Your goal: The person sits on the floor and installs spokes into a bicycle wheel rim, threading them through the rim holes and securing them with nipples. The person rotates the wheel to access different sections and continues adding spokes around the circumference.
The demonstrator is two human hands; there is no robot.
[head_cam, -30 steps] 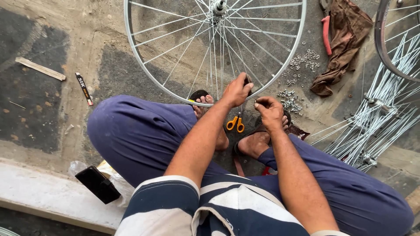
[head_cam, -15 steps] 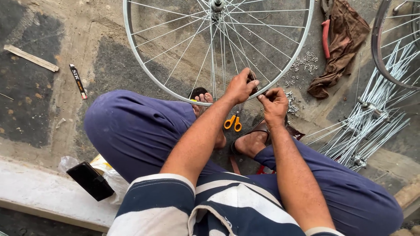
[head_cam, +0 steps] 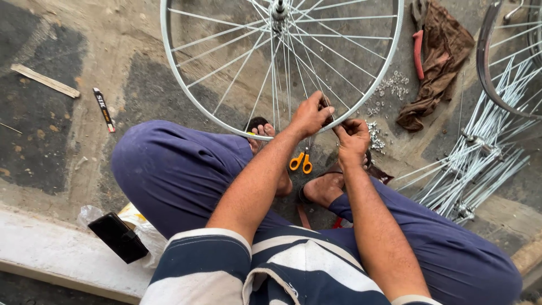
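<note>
Steel wheel rim (head_cam: 186,93) gripped by left hand (head_cam: 309,114); right hand (head_cam: 351,137) pinches a spoke (head_cam: 316,85).

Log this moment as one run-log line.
left hand: grips spoke at wheel rim | right hand: pinching at rim | scissors: on ground below

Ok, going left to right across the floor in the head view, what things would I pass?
Wooden strip → small black marker-like stick → bicycle wheel rim → left hand → right hand → brown rag → bundle of loose spokes.
</note>
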